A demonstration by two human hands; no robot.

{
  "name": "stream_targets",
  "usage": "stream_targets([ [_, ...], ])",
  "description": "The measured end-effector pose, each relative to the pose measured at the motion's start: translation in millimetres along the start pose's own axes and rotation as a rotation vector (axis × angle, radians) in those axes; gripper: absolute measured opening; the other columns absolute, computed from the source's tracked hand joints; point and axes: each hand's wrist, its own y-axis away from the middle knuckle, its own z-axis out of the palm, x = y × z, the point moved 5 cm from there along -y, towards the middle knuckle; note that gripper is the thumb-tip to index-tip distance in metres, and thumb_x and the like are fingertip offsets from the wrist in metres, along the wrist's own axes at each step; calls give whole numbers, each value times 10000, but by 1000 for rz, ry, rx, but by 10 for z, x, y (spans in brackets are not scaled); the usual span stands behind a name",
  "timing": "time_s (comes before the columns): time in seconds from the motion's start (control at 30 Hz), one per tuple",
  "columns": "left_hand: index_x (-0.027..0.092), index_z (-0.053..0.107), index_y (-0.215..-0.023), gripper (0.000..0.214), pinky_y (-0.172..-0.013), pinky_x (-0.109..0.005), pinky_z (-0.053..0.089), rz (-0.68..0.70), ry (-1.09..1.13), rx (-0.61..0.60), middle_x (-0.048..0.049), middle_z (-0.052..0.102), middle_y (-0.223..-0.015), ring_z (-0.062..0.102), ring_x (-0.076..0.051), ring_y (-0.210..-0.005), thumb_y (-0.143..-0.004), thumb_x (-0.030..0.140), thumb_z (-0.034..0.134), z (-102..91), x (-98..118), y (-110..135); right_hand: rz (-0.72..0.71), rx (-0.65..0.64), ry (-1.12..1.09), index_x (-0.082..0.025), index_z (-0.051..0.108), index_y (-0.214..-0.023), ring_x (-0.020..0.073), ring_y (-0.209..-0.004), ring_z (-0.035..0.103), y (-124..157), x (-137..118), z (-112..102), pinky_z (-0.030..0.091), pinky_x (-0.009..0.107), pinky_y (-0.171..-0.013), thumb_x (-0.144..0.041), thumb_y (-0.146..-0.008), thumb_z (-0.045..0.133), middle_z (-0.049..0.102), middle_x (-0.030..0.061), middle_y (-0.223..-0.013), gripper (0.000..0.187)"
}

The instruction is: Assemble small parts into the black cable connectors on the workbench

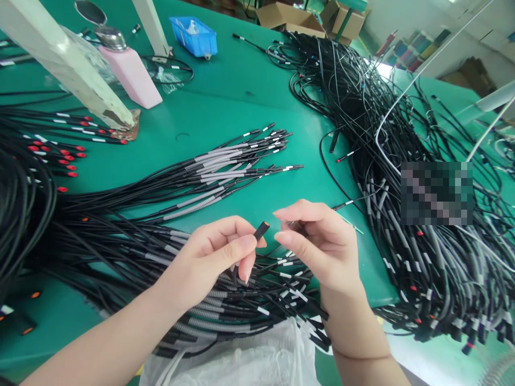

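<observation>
Between the thumb and fingers of my left hand is the end of a black cable connector, its orange tip pointing up and to the right. My right hand is just to the right of that tip, thumb and forefinger apart and not touching it. Its other fingers curl inward, and whether something small lies behind them I cannot make out. Under both hands lies a bundle of black cables with grey corrugated sleeves and white labels. A second sleeved bundle stretches across the green table beyond my left hand.
A large heap of black cables covers the right side. Red-tipped cables lie at left, near a white post and a pink pump bottle. Farther back are a blue bin and cardboard boxes. A white bag is at the front.
</observation>
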Motion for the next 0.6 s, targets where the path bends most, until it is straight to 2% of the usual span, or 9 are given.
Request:
stream_targets([
  [0.13, 221, 733, -798, 215, -604, -210, 421, -17, 16, -4, 66, 728, -565, 585, -87, -554, -959, 338, 815, 5, -14, 9, 54, 37, 1, -341, 787, -1202, 127, -646, 515, -1, -16, -26, 429, 287, -570, -207, -1022, 737, 671, -17, -861, 230],
  [0.27, 223, 743, -839, 166, -605, -210, 435, -23, 33, -8, 66, 756, -586, 595, -83, -542, -951, 314, 826, -1, -34, 18, 95, -11, 22, -319, 780, -1205, 138, -678, 561, -9, 2, 10, 442, 284, -572, -234, -999, 773, 665, -16, -834, 223],
  [0.43, 217, 778, -850, 147, -558, -207, 407, -29, 28, -32, 57, 752, -571, 574, -83, -527, -956, 309, 824, 11, -48, 5, 17, -106, 75, -266, 797, -1086, 135, -665, 594, -27, -2, 56, 463, 283, -561, -204, -998, 764, 763, 6, -868, 113],
  [0.5, 223, 799, -857, 133, -591, -207, 440, -24, 26, -23, 57, 759, -573, 585, -83, -536, -956, 308, 824, 6, -45, 4, 5, -87, 65, -267, 800, -1059, 136, -662, 614, -23, -7, 44, 472, 287, -561, -195, -1003, 755, 776, 8, -873, 101],
  [0.6, 241, 830, -870, 103, -688, -213, 501, -18, 23, -11, 53, 792, -615, 642, -93, -605, -953, 302, 827, -8, -43, 13, 78, 1, -10, -297, 795, -1133, 131, -683, 644, -9, 14, 0, 497, 272, -559, -202, -980, 792, 758, -2, -895, 181],
])
